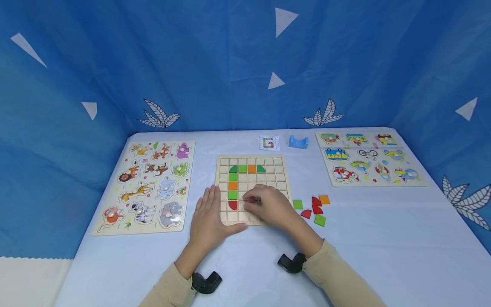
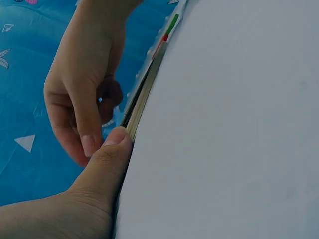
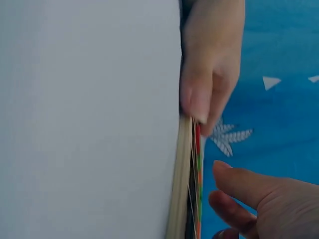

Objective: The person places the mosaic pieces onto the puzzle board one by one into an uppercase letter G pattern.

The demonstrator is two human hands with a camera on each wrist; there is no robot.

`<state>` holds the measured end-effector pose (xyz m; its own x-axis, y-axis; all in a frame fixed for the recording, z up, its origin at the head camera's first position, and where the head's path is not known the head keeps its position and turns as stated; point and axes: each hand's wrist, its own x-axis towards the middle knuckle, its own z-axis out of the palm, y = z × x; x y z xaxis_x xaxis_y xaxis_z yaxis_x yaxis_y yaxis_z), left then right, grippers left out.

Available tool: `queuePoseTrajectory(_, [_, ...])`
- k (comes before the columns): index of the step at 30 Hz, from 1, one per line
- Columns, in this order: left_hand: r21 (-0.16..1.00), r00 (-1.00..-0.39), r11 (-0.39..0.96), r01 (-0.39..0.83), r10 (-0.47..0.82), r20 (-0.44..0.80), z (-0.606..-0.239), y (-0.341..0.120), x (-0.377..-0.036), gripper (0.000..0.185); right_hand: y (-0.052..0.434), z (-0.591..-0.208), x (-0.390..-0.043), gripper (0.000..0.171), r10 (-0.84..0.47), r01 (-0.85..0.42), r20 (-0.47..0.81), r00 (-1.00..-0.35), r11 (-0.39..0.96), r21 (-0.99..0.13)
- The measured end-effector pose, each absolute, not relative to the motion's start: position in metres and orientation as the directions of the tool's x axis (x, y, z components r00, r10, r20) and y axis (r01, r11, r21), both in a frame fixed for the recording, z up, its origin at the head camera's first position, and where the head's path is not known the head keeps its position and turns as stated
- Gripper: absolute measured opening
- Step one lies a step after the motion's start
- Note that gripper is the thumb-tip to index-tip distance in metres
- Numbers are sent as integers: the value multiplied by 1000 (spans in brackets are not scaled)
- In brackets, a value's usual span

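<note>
So the wooden grid board [image 1: 251,187] sits mid-counter [image 1: 383,238]. Left hand [image 1: 209,219] lies flat, fingers straight, on the board's near left corner, holding it steady. Right hand [image 1: 268,207] has fingertips pinched over a cell right of the red quarter piece [image 1: 232,205]; what's under them I can't tell. Top row and left column look filled; five loose tiles [image 1: 314,209] wait right of the board, so maybe halfway.

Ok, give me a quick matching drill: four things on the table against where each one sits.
Things:
1. animal puzzle
2. vehicle puzzle
3. loose tiles
4. blue block

Places:
A. just right of the grid board
B. far left
C. behind the board, beside the card
D. far right

Pairs: 1-B, 2-D, 3-A, 4-C
</note>
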<state>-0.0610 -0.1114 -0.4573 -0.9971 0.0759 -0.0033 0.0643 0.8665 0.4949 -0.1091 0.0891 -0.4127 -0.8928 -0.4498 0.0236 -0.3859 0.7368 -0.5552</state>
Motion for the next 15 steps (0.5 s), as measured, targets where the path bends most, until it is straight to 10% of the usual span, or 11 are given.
queuePoseTrajectory(15, [510,-998,859,57,64,4,-459,-111,-60,137,197,-397,-104,37,-325,-219,-145,-934,846,-486])
